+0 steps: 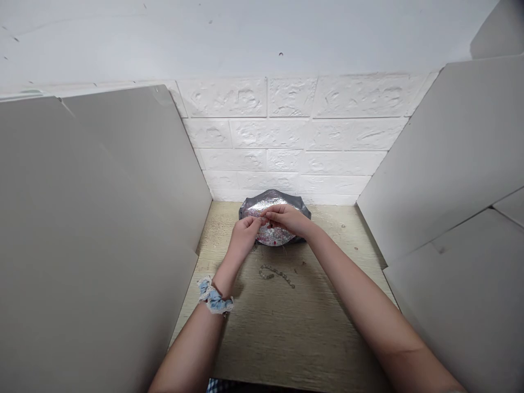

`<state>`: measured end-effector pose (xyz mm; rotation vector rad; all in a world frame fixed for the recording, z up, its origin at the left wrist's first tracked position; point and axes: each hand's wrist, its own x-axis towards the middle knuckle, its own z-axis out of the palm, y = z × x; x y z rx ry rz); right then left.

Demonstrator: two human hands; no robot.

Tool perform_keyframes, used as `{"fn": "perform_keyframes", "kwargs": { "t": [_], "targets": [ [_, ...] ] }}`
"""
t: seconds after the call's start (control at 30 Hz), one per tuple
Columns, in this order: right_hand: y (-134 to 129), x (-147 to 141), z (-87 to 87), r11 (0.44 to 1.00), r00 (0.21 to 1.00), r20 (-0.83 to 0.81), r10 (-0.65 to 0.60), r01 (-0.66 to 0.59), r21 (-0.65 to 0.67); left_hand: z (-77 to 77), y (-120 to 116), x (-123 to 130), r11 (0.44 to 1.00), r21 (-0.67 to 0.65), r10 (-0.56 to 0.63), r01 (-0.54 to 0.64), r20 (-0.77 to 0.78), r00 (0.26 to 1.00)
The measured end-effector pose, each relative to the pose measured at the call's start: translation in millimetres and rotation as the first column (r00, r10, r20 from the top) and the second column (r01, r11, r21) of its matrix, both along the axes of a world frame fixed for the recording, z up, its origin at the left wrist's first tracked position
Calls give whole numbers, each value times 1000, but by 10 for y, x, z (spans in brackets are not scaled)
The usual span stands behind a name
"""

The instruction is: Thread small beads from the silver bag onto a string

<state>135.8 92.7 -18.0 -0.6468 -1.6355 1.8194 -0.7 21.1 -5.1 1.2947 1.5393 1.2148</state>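
Note:
Both my hands meet over a silvery bag [275, 240] that holds many small pink, white and clear beads. My left hand [244, 233] is closed in a pinch at the bag's left side. Close beside it, my right hand [289, 217] pinches too, its fingertips nearly touching the left ones. What the fingers hold is too small to make out. A thin, pale strand shows faintly below the hands, in front of the bag. Nearer to me, a short curved string of beads [280, 273] lies on the table.
The wooden table [303, 327] runs back to a white brick-patterned wall [286, 131]. Tall grey panels stand at the left [98, 218] and the right [434, 164]. A blue and white scrunchie [215, 297] is around my left wrist. A few tiny specks dot the tabletop.

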Motion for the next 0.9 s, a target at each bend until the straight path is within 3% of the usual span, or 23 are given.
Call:
{"fn": "perform_keyframes", "kwargs": {
  "t": [0.5, 0.9],
  "targets": [
    [3, 2, 4, 999, 999, 33, 14, -15, 38, -43, 23, -19, 1000, 11, 3, -3, -24, 1000],
    [-33, 1, -8, 982, 996, -85, -17, 1, -189, -59, 31, -18, 998, 54, -15, 14, 9, 1000]
  ]
}}
